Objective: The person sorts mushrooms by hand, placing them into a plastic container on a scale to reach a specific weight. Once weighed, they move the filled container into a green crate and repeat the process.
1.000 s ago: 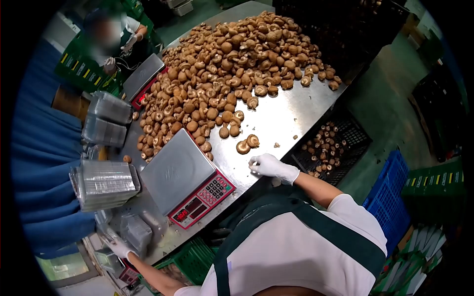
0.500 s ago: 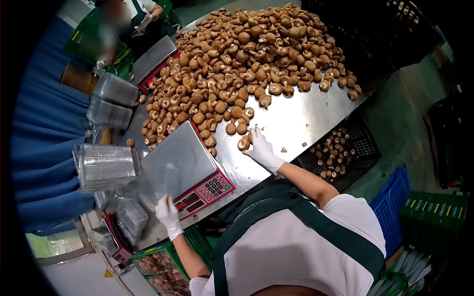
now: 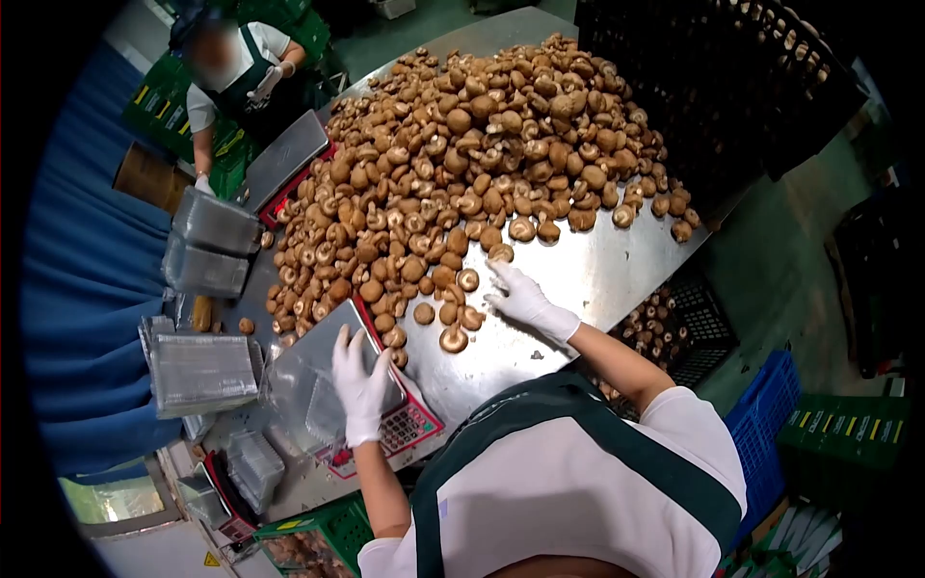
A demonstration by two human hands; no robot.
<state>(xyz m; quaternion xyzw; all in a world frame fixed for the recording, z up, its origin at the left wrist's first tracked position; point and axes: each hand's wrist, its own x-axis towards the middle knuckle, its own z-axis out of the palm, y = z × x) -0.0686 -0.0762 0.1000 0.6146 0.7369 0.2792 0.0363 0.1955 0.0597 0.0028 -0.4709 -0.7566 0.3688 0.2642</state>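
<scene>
A large heap of brown mushrooms [image 3: 462,144] covers the steel table [image 3: 588,265]. My right hand [image 3: 515,294], in a white glove, lies open at the heap's near edge, fingertips against loose mushrooms [image 3: 461,316]. My left hand [image 3: 358,380], also gloved, holds a clear plastic tray [image 3: 308,385] over the scale [image 3: 385,424], whose red keypad shows under it.
Stacks of clear trays [image 3: 198,371] lie at the left, more stacks [image 3: 207,241] beyond. A second scale [image 3: 284,159] stands far left, where another person [image 3: 226,82] works. A black crate [image 3: 674,328] with mushrooms sits below the table's right edge. A blue crate [image 3: 761,424] stands on the floor.
My left hand came up from the table's lower left with a clear tray and set it over the scale. My right hand moved from the bare steel forward to the mushrooms.
</scene>
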